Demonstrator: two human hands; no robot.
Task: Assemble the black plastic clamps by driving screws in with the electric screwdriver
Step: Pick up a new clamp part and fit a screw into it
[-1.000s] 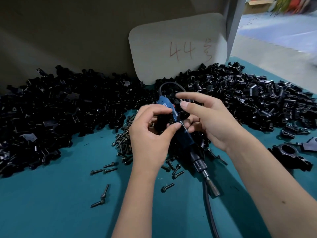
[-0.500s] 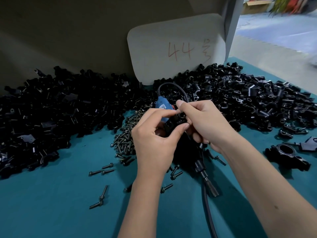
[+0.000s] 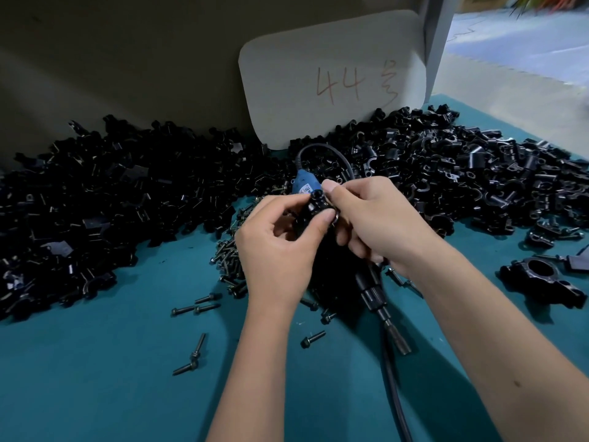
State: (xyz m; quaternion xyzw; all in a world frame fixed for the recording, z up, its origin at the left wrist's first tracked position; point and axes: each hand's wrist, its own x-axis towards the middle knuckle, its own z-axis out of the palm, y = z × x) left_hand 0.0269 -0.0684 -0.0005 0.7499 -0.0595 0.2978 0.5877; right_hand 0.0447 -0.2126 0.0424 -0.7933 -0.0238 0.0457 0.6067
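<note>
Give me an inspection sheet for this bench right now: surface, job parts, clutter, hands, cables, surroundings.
Surface: teal mat.
Job's things: black clamp piece pinched between both hands; electric screwdriver lying on the mat beneath them, bit toward the viewer; screw pile; clamp heaps left and right.
Clutter: loose screws; larger black bracket.
Hands: left hand and right hand both grip the piece.
Cables: black cord.
Surroundings: card marked 44.

Both arms reach forward. The left hand [image 3: 274, 247] and right hand [image 3: 376, 224] meet in the middle, fingers curled, pinching something small together.
</note>
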